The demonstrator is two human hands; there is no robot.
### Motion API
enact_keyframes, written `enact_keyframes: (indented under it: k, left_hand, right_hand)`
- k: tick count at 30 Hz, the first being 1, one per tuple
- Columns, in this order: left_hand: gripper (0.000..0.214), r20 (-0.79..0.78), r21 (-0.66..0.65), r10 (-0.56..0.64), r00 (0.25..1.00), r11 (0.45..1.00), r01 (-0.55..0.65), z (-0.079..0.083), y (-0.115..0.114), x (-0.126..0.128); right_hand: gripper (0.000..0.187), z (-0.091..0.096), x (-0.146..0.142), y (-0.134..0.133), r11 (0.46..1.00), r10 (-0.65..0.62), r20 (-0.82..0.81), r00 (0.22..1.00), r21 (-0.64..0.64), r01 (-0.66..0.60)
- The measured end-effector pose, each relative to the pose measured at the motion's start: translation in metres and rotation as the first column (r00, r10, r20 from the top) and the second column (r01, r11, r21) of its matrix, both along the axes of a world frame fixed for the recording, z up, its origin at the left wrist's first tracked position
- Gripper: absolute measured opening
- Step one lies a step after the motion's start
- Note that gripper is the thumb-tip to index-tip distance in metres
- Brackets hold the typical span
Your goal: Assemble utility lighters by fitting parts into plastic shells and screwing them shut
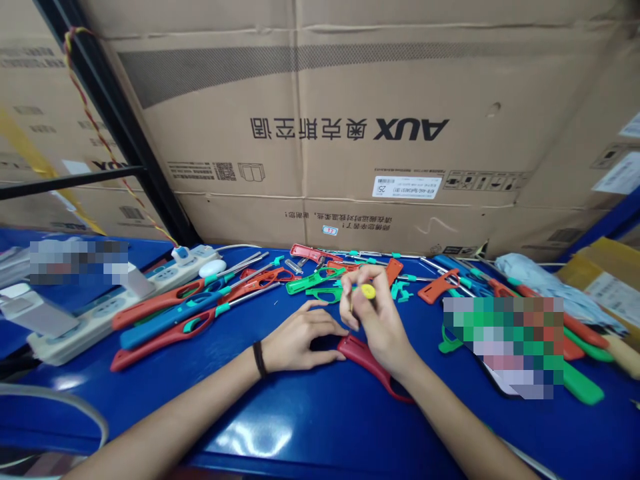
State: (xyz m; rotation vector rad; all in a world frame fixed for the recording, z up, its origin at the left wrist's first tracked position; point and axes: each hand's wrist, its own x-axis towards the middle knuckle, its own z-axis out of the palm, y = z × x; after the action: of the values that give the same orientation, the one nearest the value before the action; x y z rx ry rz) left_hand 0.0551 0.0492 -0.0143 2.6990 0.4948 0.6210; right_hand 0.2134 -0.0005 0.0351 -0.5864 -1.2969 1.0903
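Note:
On the blue table in front of me lies a dark red lighter casing (pixel 364 355), a long curved handle shape. The fingers and thumb of my left hand (pixel 300 337) pinch its left end. My right hand (pixel 380 327) is closed around what looks like a screwdriver (pixel 369 291); its round yellow end shows, and most of the rest is hidden by the fingers. That hand is above the casing and covers part of it. Just beyond the hands are green casing halves (pixel 320 281) and an orange casing piece (pixel 434 287).
Finished-looking stick lighters (pixel 173 327) lie left, beside a white power strip (pixel 100 313). Small teal parts (pixel 400 291) are scattered behind. At right are a phone-like item (pixel 500 353), blurred out, more lighters (pixel 583 383) and a plastic bag (pixel 540 280). A large cardboard box (pixel 325 80) stands behind.

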Motion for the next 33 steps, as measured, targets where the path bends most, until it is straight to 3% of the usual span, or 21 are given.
enact_keyframes:
  k: [3, 5, 8, 12, 15, 19, 20, 23, 25, 28, 31, 33]
  left_hand:
    - [0.027, -0.003, -0.006, 0.009, 1.0, 1.0, -0.009, 0.0005, -0.0003, -0.0001]
    - [0.027, -0.002, 0.0, 0.02, 1.0, 1.0, -0.02, 0.0003, -0.0005, -0.0004]
    - [0.029, 0.003, 0.006, 0.021, 1.0, 1.0, -0.021, 0.0, -0.0007, -0.0006]
    - [0.027, -0.009, -0.004, 0.011, 1.0, 1.0, -0.011, 0.0006, -0.0007, -0.0004]
    - [0.027, -0.016, 0.0, 0.024, 1.0, 1.0, -0.024, 0.0009, -0.0006, -0.0004]
    - [0.028, -0.01, -0.009, 0.009, 1.0, 1.0, -0.009, 0.0007, -0.0004, -0.0003]
    - [0.028, -0.012, -0.018, 0.003, 1.0, 1.0, -0.004, 0.0007, -0.0003, -0.0002]
    - [0.027, -0.014, -0.031, 0.0, 1.0, 1.0, 0.0, 0.0008, -0.0003, 0.0002]
    - [0.027, -0.007, -0.022, 0.002, 1.0, 1.0, -0.002, 0.0006, -0.0003, 0.0003]
    - [0.028, -0.008, -0.014, 0.004, 1.0, 1.0, -0.004, 0.0004, -0.0003, 0.0004]
    - [0.028, -0.019, -0.03, 0.004, 1.0, 1.0, -0.005, 0.0008, -0.0005, 0.0004]
    - [0.026, -0.02, -0.033, 0.011, 1.0, 0.999, -0.012, 0.0009, -0.0006, 0.0003]
  right_hand:
    - [0.03, -0.0005, 0.0001, 0.0006, 0.995, 0.094, 0.059, 0.994, -0.047, -0.091]
    - [0.02, -0.0012, -0.0005, 0.0009, 0.997, 0.07, 0.06, 0.996, -0.036, -0.068]
    - [0.034, -0.0025, -0.0012, 0.001, 1.0, -0.016, -0.001, 1.0, 0.007, 0.016]
    - [0.024, -0.0022, 0.0002, 0.0012, 0.998, 0.053, 0.03, 0.998, -0.04, -0.052]
    - [0.017, -0.0016, 0.0001, 0.0021, 0.999, 0.037, 0.046, 0.998, -0.034, -0.035]
    - [0.023, -0.0025, 0.0001, 0.0029, 1.0, 0.013, -0.065, 0.998, 0.012, -0.012]
    - [0.017, -0.0027, 0.0007, 0.003, 1.0, 0.028, -0.064, 0.998, -0.002, -0.028]
    - [0.026, -0.0025, 0.0026, 0.0032, 0.997, 0.069, 0.009, 0.998, -0.034, -0.069]
    - [0.017, -0.0023, 0.0026, 0.0034, 0.999, 0.04, 0.017, 0.999, -0.012, -0.04]
    - [0.031, -0.0024, 0.002, 0.0034, 1.0, -0.01, -0.059, 0.998, 0.01, 0.011]
    - [0.02, -0.0019, 0.0029, 0.0024, 0.999, 0.032, -0.074, 0.997, -0.022, -0.034]
    - [0.027, -0.0011, 0.0037, 0.0014, 0.996, 0.069, -0.022, 0.997, -0.056, -0.07]
